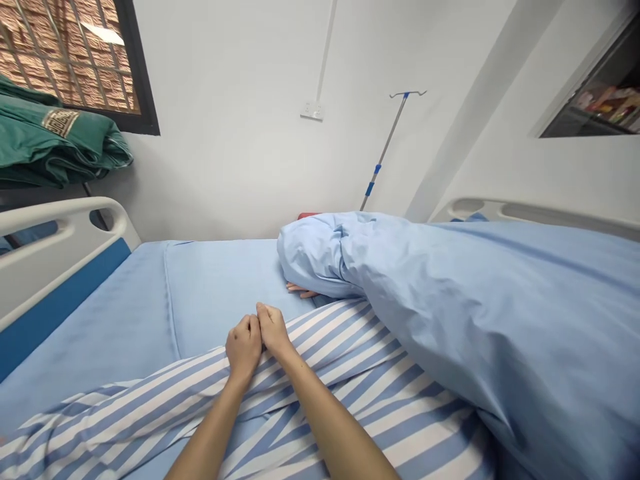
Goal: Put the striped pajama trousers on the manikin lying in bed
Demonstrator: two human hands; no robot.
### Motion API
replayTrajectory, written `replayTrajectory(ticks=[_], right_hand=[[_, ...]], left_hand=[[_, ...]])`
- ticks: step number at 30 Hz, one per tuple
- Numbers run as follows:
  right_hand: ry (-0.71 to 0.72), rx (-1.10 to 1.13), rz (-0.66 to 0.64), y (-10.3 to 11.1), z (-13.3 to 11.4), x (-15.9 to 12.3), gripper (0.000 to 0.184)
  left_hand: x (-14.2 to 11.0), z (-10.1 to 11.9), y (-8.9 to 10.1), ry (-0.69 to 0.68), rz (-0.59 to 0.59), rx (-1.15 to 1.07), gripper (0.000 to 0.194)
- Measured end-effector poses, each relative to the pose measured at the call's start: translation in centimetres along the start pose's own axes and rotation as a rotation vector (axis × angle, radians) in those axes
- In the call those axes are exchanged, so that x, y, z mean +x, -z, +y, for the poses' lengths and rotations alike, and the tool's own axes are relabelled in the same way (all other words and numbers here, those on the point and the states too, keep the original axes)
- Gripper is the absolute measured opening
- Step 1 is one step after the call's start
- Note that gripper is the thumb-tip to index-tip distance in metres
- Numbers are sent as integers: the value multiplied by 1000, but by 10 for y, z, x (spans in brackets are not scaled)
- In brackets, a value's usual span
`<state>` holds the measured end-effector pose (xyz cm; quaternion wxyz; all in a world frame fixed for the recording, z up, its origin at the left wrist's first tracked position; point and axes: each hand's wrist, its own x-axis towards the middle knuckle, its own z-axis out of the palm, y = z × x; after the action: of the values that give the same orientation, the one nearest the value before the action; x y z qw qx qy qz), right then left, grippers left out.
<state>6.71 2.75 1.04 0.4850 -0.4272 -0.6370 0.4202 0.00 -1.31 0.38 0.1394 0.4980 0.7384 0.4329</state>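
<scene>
My left hand (243, 347) and my right hand (273, 328) lie side by side, both closed, gripping the edge of a blue-and-white striped garment (350, 393) spread on the bed. The fingers of both hands curl into the cloth. Just beyond them, another person's fingertips (300, 291) peek out from under a light blue quilt (475, 307) that is heaped across the right half of the bed.
A light blue bed sheet (150, 313) covers the mattress on the left. White bed rails stand at the left (60, 233) and far right (540, 213). A drip stand (387, 143) leans by the white wall. Green folded cloth (50, 143) lies at upper left.
</scene>
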Motion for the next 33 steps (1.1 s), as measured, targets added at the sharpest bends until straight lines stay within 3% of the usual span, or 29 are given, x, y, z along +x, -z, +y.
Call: replayTrajectory(ticks=[3,8,16,23,29,33], right_hand=[[13,-129,-69,8,-13,1,42],[164,-284,-115,31,-39,3,43],[140,-351,-7,45,1,-2,42],[135,-340,46,46,0,-2,43],[132,-231,67,50,1,1,43],[117,-157,81,52,1,2,42]], left_hand=[[-1,0,1,-7,0,-18,36],[-1,0,0,3,21,-19,35],[-1,0,-4,-19,47,-5,37],[-2,0,-3,-21,61,-50,37],[8,34,0,11,42,-202,34],[13,56,-13,9,65,-370,32]])
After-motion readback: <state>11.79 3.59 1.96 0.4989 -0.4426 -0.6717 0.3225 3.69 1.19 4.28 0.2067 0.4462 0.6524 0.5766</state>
